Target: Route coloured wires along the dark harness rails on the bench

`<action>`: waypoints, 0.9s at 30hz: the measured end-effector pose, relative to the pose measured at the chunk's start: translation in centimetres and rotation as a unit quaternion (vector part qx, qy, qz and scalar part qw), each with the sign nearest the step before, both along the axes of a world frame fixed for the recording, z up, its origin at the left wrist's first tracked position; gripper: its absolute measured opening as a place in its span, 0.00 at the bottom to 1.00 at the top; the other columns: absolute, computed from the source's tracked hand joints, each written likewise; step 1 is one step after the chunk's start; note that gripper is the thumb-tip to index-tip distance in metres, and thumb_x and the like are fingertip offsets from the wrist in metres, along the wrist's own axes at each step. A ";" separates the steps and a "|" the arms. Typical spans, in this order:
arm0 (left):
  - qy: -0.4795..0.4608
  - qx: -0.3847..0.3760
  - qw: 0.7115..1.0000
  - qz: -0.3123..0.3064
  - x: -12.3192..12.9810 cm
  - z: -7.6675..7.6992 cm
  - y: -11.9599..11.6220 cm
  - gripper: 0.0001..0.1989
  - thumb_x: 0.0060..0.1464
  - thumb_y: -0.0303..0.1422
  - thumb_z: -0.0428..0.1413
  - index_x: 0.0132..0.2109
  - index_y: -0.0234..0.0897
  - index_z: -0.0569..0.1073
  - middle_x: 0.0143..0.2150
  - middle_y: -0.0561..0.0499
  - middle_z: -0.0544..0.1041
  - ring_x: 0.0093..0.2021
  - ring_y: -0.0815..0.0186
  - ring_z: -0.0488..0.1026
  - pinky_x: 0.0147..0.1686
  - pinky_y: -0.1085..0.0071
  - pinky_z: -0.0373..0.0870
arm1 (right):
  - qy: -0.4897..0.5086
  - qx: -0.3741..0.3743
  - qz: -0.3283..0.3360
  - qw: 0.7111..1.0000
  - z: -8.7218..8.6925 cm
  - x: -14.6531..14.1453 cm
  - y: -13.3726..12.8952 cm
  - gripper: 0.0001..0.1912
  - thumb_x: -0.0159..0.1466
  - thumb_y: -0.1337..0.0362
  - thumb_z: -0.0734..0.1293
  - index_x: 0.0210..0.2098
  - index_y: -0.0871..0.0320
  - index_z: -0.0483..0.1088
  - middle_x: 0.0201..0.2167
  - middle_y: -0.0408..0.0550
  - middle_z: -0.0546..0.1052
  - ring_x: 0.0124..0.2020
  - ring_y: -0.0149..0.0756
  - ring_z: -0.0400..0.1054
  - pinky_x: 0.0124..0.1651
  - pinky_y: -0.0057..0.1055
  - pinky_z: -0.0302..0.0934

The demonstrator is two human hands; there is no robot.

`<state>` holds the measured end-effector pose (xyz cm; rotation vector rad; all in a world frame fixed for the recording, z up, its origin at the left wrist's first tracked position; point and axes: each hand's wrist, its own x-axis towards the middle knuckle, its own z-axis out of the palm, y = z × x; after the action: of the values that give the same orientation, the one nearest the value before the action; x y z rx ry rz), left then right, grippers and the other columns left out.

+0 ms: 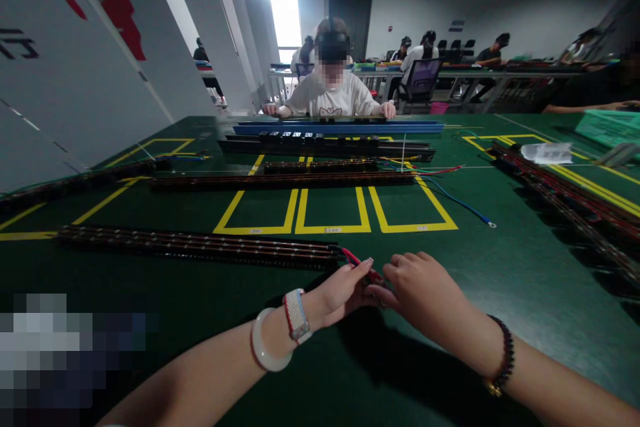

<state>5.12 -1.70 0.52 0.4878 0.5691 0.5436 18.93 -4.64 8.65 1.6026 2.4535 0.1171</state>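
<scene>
A long dark strip assembly [200, 247] with rows of copper-coloured lines lies on the green table in front of me. Red and blue wires [351, 256] come out of its right end. My left hand [345, 290] is closed round these wires, its thumb lying along them. Just right of it, my right hand [417, 287] is closed with curled fingers at the wires' ends. The two hands meet there, and the wire tips are hidden between the fingers.
Behind lie more dark strips [280, 179], a blue wire with a ring terminal [465, 207], and black and blue rails [340, 127]. Wired strips [575, 213] line the right, near a green basket [610, 128]. A person [333, 90] sits opposite, hands on the far edge.
</scene>
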 end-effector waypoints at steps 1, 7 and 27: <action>0.007 -0.001 1.000 0.003 0.0 0.0 0.0 0.14 0.58 0.37 0.50 0.34 0.27 0.67 0.30 0.46 0.74 0.29 0.69 0.72 0.37 0.69 0.69 | -0.004 -0.022 0.000 1.000 -0.3 0.0 -0.1 0.13 0.62 0.56 0.64 0.33 0.60 0.74 0.28 0.51 0.74 0.31 0.40 0.69 0.33 0.34 0.55; 0.022 0.056 0.998 -0.029 0.1 0.2 -0.1 0.20 0.61 0.41 0.45 0.34 0.25 0.68 0.30 0.41 0.74 0.32 0.65 0.74 0.41 0.64 0.69 | 0.014 -0.080 0.000 0.997 -1.3 0.3 0.5 0.17 0.67 0.60 0.57 0.31 0.60 0.74 0.27 0.51 0.75 0.28 0.39 0.70 0.26 0.30 0.50; -0.014 0.031 0.998 -0.044 -0.3 0.2 0.2 0.20 0.59 0.43 0.46 0.29 0.28 0.65 0.23 0.49 0.68 0.24 0.69 0.68 0.43 0.58 0.67 | 0.480 -0.240 -0.148 0.831 -6.2 6.1 7.9 0.26 0.61 0.42 0.58 0.30 0.62 0.64 0.20 0.41 0.62 0.21 0.25 0.55 0.23 0.23 0.49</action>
<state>4.82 -1.54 0.72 0.5607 0.5022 0.4852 24.99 3.29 2.43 2.0203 2.3820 -1.5737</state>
